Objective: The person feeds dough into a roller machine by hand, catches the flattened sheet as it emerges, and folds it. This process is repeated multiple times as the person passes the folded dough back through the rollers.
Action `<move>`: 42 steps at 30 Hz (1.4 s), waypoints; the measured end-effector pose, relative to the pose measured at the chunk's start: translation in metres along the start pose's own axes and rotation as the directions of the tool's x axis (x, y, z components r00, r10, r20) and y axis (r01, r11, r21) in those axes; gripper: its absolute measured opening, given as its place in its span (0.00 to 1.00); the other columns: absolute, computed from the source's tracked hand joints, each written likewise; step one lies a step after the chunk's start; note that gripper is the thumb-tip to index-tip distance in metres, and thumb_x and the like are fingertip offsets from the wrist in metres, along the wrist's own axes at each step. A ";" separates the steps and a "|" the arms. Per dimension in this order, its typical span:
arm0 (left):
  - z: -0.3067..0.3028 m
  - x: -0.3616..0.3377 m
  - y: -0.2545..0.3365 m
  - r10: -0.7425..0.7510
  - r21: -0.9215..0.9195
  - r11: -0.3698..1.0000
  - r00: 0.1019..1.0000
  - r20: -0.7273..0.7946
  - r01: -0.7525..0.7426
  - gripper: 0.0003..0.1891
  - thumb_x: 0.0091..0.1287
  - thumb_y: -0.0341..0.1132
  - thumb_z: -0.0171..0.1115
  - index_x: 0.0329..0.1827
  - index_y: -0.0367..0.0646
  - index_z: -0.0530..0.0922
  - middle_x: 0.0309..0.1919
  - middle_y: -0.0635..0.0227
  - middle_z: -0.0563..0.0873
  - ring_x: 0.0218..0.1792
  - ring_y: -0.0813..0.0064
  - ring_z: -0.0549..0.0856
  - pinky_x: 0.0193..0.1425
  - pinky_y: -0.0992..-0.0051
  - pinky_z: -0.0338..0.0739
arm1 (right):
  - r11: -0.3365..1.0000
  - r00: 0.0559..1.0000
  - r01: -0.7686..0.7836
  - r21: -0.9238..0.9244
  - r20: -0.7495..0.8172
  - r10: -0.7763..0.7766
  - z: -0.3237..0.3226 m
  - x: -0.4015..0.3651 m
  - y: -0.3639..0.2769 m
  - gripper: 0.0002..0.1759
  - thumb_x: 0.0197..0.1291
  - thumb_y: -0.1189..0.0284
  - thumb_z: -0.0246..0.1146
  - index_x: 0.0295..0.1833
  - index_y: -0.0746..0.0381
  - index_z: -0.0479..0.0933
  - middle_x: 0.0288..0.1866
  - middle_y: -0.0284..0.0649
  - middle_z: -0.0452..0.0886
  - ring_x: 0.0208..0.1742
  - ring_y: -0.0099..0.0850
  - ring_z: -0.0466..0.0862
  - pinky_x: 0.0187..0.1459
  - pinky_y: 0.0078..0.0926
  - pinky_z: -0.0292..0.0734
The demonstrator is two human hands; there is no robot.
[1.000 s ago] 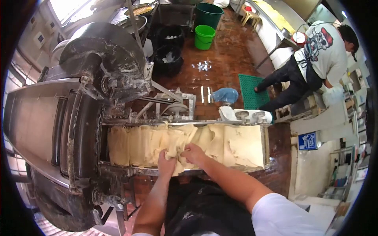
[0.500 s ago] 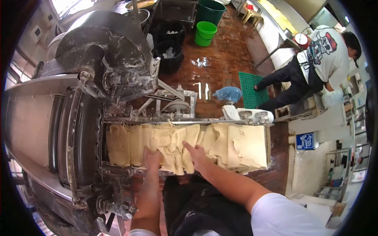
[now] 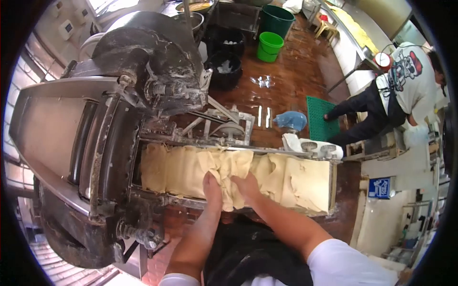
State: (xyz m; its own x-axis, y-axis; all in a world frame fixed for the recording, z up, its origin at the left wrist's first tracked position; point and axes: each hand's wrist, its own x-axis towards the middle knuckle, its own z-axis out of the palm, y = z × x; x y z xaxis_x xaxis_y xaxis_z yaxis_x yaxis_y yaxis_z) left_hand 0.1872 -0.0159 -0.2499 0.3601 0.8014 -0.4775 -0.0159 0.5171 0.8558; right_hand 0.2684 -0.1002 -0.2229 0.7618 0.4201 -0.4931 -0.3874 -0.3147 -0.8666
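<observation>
A long, layered sheet of pale dough [image 3: 186, 171] lies along the machine's narrow bed, wrinkled and bunched near its middle. My left hand [image 3: 213, 189] grips the left side of the bunched part, its thumb against the dough and the other fingers mostly hidden. Close by on the right, my right hand [image 3: 246, 187] is closed on the same gathered folds, with its fingertips partly hidden. Flatter dough stretches to the left towards the dark rollers [image 3: 114, 148]. At the right end, a smoother folded slab [image 3: 310, 178] lies on the bed.
The heavy sheeter housing [image 3: 148, 57] stands at left. Beyond the bed are a belt pulley [image 3: 230, 132], a blue plastic-covered object [image 3: 292, 120], a bright green bucket [image 3: 270, 46] and dark tubs [image 3: 225, 69]. A co-worker [image 3: 405, 86] bends at the right near a green mat [image 3: 320, 117].
My left hand has moved right, closer to my right hand, and the dough between them is gathered into a tighter bunch. The whole view has shifted slightly right.
</observation>
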 end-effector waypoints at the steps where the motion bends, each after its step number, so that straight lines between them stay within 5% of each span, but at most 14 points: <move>1: 0.004 -0.006 0.003 0.042 0.049 0.998 0.999 -0.004 -0.042 0.25 0.73 0.44 0.49 0.62 0.29 0.70 0.55 0.56 0.78 0.55 0.67 0.76 0.61 0.72 0.69 | 0.998 1.000 -0.007 0.058 -0.006 0.007 -0.005 -0.003 -0.004 0.22 0.51 0.72 0.68 0.53 0.66 0.77 0.45 0.44 0.84 0.44 0.33 0.84 0.48 0.29 0.77; 8: 0.016 -0.024 0.010 0.037 0.105 0.994 0.999 0.016 -0.039 0.25 0.75 0.43 0.44 0.67 0.33 0.63 0.59 0.57 0.74 0.58 0.68 0.74 0.63 0.71 0.68 | 0.990 0.998 -0.026 0.141 0.068 0.016 -0.021 -0.007 0.000 0.21 0.52 0.73 0.66 0.53 0.66 0.78 0.45 0.43 0.85 0.46 0.31 0.84 0.48 0.27 0.77; 12: 0.034 -0.047 0.047 -0.001 -0.084 0.996 1.000 0.001 0.002 0.23 0.73 0.41 0.47 0.62 0.30 0.70 0.55 0.56 0.77 0.55 0.67 0.76 0.61 0.71 0.69 | 0.998 0.992 0.062 0.011 0.108 -0.063 -0.031 -0.009 -0.016 0.19 0.55 0.72 0.64 0.53 0.66 0.78 0.45 0.41 0.85 0.46 0.30 0.84 0.48 0.27 0.76; 16: 0.037 -0.061 0.053 0.084 0.028 0.996 0.996 0.039 -0.086 0.22 0.73 0.40 0.48 0.63 0.31 0.69 0.53 0.56 0.78 0.55 0.67 0.76 0.61 0.71 0.69 | 0.980 0.978 0.175 -0.091 0.128 -0.163 -0.041 -0.031 -0.046 0.19 0.57 0.71 0.63 0.53 0.66 0.77 0.44 0.41 0.85 0.46 0.29 0.83 0.48 0.26 0.76; 24: 0.069 -0.096 0.029 -0.027 -0.012 0.999 0.983 0.184 0.030 0.20 0.76 0.39 0.45 0.65 0.37 0.65 0.56 0.61 0.75 0.55 0.73 0.75 0.62 0.74 0.69 | 0.968 0.993 0.108 -0.227 0.073 -0.093 -0.096 -0.053 -0.067 0.16 0.58 0.71 0.62 0.51 0.65 0.79 0.40 0.39 0.85 0.38 0.26 0.83 0.42 0.27 0.77; 28: 0.088 -0.110 -0.001 -0.042 -0.034 0.998 0.965 0.259 0.052 0.25 0.72 0.42 0.50 0.66 0.32 0.64 0.60 0.50 0.72 0.60 0.61 0.73 0.65 0.69 0.66 | 0.956 0.994 0.107 -0.275 0.023 -0.104 -0.134 -0.050 -0.055 0.16 0.56 0.72 0.61 0.49 0.66 0.78 0.38 0.40 0.85 0.37 0.26 0.82 0.41 0.27 0.77; 31: 0.090 -0.104 -0.034 0.040 0.200 0.973 0.943 0.331 -0.112 0.29 0.72 0.44 0.50 0.67 0.30 0.62 0.61 0.45 0.71 0.62 0.52 0.71 0.67 0.64 0.64 | 0.947 0.998 0.052 -0.317 -0.011 -0.059 -0.147 -0.040 -0.043 0.16 0.56 0.70 0.59 0.49 0.66 0.78 0.38 0.44 0.85 0.37 0.34 0.84 0.43 0.30 0.77; 34: 0.078 -0.091 -0.036 -0.058 0.219 0.974 0.885 0.462 -0.050 0.31 0.72 0.46 0.50 0.70 0.30 0.60 0.62 0.48 0.70 0.63 0.57 0.70 0.68 0.66 0.63 | 0.810 0.998 -0.049 -0.584 -0.049 0.025 -0.149 -0.026 -0.034 0.19 0.57 0.66 0.58 0.51 0.66 0.77 0.48 0.52 0.82 0.49 0.44 0.82 0.52 0.36 0.74; 35: 0.082 -0.099 -0.017 -0.315 0.078 0.948 0.870 0.380 0.310 0.31 0.73 0.46 0.50 0.70 0.31 0.60 0.64 0.54 0.70 0.64 0.64 0.70 0.69 0.69 0.63 | 0.714 0.991 0.137 -0.686 0.104 -0.089 -0.157 -0.015 -0.018 0.21 0.58 0.62 0.58 0.52 0.66 0.76 0.54 0.54 0.78 0.55 0.47 0.77 0.56 0.38 0.71; 36: 0.080 -0.097 -0.019 -0.323 0.083 0.945 0.866 0.382 0.316 0.31 0.73 0.46 0.50 0.70 0.31 0.60 0.64 0.54 0.70 0.64 0.64 0.70 0.69 0.69 0.63 | 0.588 0.948 0.317 -0.744 0.270 -0.169 -0.161 -0.013 -0.008 0.24 0.58 0.59 0.58 0.53 0.66 0.76 0.59 0.56 0.74 0.61 0.50 0.73 0.60 0.39 0.67; 37: 0.077 -0.096 -0.022 -0.285 0.004 0.950 0.857 0.429 0.314 0.31 0.73 0.46 0.50 0.71 0.32 0.60 0.64 0.57 0.70 0.63 0.67 0.70 0.68 0.71 0.63 | 0.791 0.960 0.280 -0.544 0.138 -0.244 -0.149 -0.017 -0.023 0.30 0.56 0.53 0.60 0.53 0.67 0.75 0.62 0.57 0.70 0.66 0.50 0.68 0.63 0.39 0.64; 38: 0.074 -0.096 -0.025 -0.241 -0.076 0.947 0.849 0.471 0.311 0.31 0.73 0.47 0.49 0.71 0.33 0.59 0.64 0.59 0.70 0.63 0.70 0.70 0.68 0.72 0.63 | 0.793 0.962 0.274 -0.544 0.136 -0.239 -0.142 -0.027 -0.036 0.30 0.56 0.53 0.60 0.53 0.67 0.75 0.62 0.57 0.70 0.66 0.50 0.68 0.63 0.39 0.64; 40: 0.078 -0.099 -0.016 -0.253 -0.055 0.950 0.861 0.442 0.307 0.31 0.74 0.48 0.48 0.72 0.34 0.59 0.65 0.60 0.70 0.63 0.71 0.70 0.68 0.73 0.63 | 0.230 0.899 0.351 -0.908 0.258 -0.355 -0.133 -0.037 -0.057 0.34 0.52 0.48 0.63 0.51 0.69 0.75 0.59 0.57 0.73 0.63 0.52 0.70 0.61 0.41 0.66; 42: 0.081 -0.106 -0.001 -0.402 -0.111 0.867 0.814 0.419 0.486 0.32 0.74 0.49 0.48 0.73 0.38 0.58 0.66 0.61 0.68 0.63 0.71 0.70 0.69 0.71 0.62 | 0.292 0.942 0.300 -0.908 0.233 -0.242 -0.119 -0.036 -0.066 0.37 0.49 0.47 0.66 0.51 0.70 0.74 0.58 0.58 0.73 0.62 0.53 0.72 0.60 0.44 0.67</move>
State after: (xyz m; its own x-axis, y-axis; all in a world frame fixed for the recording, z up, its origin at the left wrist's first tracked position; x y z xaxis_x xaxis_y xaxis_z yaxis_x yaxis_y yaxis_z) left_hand 0.2247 -0.1257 -0.1840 0.6905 0.3181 -0.6497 0.0580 0.8709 0.4880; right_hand 0.3283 -0.1956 -0.1389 0.6900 0.6704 -0.2727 0.5868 -0.7388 -0.3315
